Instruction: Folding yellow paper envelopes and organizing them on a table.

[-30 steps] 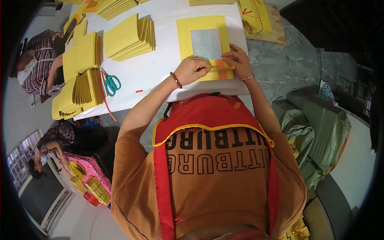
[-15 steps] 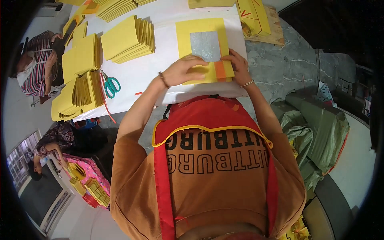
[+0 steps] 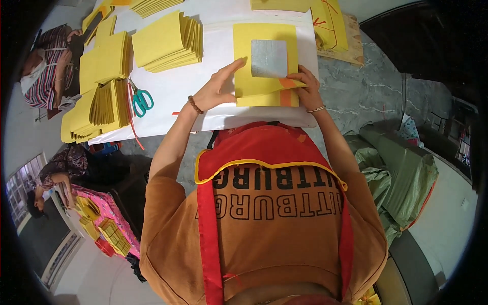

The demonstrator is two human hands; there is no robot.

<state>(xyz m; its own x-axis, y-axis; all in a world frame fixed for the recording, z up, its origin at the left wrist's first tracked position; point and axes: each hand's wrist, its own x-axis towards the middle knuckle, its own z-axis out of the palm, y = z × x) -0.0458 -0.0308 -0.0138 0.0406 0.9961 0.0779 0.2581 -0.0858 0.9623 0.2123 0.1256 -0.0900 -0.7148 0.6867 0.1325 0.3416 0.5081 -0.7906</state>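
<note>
A stack of yellow paper sheets (image 3: 242, 38) lies in front of me, with a silver-grey square (image 3: 268, 58) on it and an orange strip (image 3: 290, 99) near its right side. At the near end, the top paper is lifted into a fold. My right hand (image 3: 308, 87) pinches the yellow paper at the right end of that fold. At the left edge my left hand (image 3: 216, 90) has its thumb and fingers spread apart, the fingertips beside or just touching the stack; I cannot tell which.
Bundles of folded yellow paper (image 3: 165, 43) and teal-handled scissors (image 3: 142, 103) occupy the left part of the white table (image 3: 218, 30). A yellow package (image 3: 329, 25) rests on a wooden board beyond the right edge. Two people sit at the left. Green-covered bundles (image 3: 399, 168) stand at the right.
My left hand has moved left off the paper's near part, its fingers spreading. At the near end the paper now stands raised in a fold by my right hand. The whole view has shifted slightly.
</note>
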